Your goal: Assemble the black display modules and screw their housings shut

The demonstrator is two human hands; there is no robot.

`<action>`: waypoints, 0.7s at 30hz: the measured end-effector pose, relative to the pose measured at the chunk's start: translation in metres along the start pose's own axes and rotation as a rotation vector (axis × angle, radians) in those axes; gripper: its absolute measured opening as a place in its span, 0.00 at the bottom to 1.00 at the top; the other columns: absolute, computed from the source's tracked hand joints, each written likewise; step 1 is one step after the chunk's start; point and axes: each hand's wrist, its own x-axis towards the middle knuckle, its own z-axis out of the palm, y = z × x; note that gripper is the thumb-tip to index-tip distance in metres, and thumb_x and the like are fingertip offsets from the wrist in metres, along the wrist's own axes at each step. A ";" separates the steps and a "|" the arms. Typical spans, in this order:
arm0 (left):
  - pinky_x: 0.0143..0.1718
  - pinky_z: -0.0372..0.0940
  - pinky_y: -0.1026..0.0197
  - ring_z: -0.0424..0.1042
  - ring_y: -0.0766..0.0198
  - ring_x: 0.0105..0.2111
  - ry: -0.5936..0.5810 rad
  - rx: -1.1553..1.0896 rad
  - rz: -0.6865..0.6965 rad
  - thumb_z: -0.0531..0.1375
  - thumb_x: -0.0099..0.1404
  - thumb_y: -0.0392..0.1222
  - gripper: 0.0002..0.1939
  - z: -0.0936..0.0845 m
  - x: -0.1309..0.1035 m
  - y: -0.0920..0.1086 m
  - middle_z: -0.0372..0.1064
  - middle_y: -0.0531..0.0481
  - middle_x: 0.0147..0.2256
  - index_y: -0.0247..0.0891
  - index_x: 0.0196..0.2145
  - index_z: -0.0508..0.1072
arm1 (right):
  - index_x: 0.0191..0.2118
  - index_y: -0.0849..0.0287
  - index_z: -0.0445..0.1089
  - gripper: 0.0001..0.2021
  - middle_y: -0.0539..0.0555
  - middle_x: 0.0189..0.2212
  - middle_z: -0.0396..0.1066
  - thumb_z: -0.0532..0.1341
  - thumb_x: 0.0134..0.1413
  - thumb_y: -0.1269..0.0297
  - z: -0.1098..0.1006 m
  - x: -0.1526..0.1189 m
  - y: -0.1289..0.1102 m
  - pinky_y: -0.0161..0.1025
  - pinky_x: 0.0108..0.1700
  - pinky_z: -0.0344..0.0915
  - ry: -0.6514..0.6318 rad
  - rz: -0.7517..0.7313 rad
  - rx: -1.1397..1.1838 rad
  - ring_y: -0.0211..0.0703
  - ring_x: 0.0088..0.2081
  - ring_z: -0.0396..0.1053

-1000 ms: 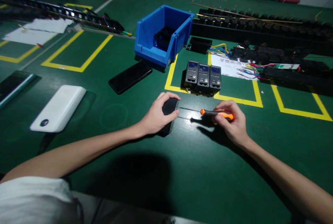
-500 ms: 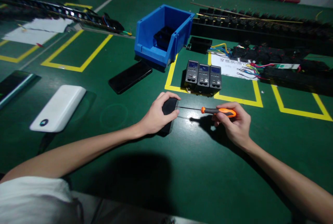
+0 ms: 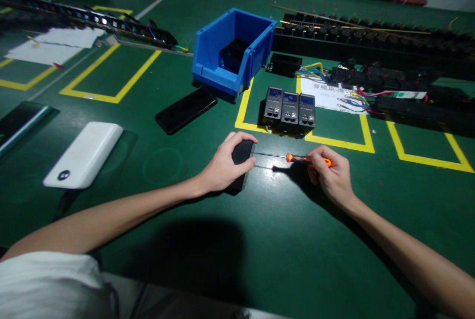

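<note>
My left hand point(image 3: 225, 163) is closed around a small black box-shaped module point(image 3: 243, 153), thumb on the near side and fingers over the far side. Between the thumb and fingers of my right hand point(image 3: 332, 173) is a screwdriver point(image 3: 297, 158) with an orange and black handle. Its thin shaft lies level and points left, the tip at the module's right end. Whether the tip sits in a screw is too small to tell. Just beyond, three grey modules point(image 3: 290, 109) with blue display faces and ports stand side by side.
A blue bin point(image 3: 218, 79) holding black parts stands behind my left hand. Nearby lie a black phone point(image 3: 185, 110), a white power bank point(image 3: 83, 156) and another phone point(image 3: 22, 121). Black strips with wires point(image 3: 401, 74) and a printed paper point(image 3: 319, 92) lie at the back right.
My right hand's fingers have shifted on the screwdriver handle and now cover more of it. The left hand and the module stay where they were.
</note>
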 end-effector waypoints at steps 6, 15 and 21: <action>0.51 0.61 0.54 0.67 0.58 0.46 0.007 -0.002 -0.001 0.59 0.61 0.37 0.15 0.000 0.000 0.000 0.66 0.47 0.45 0.39 0.47 0.67 | 0.41 0.54 0.66 0.13 0.49 0.33 0.69 0.66 0.53 0.57 -0.002 -0.001 0.005 0.36 0.28 0.67 0.006 -0.128 0.027 0.37 0.27 0.70; 0.51 0.61 0.53 0.67 0.58 0.46 0.005 0.002 -0.013 0.59 0.61 0.39 0.15 0.000 0.000 -0.001 0.66 0.47 0.45 0.39 0.47 0.67 | 0.40 0.56 0.68 0.09 0.47 0.25 0.71 0.66 0.55 0.62 -0.001 -0.003 0.004 0.34 0.25 0.66 0.000 -0.124 0.058 0.36 0.22 0.69; 0.51 0.61 0.54 0.67 0.58 0.45 0.006 0.000 -0.016 0.59 0.61 0.38 0.15 0.000 0.000 0.000 0.66 0.48 0.45 0.39 0.47 0.67 | 0.39 0.56 0.68 0.10 0.47 0.22 0.72 0.65 0.55 0.58 0.000 -0.003 0.002 0.33 0.18 0.62 0.000 -0.038 0.083 0.36 0.16 0.66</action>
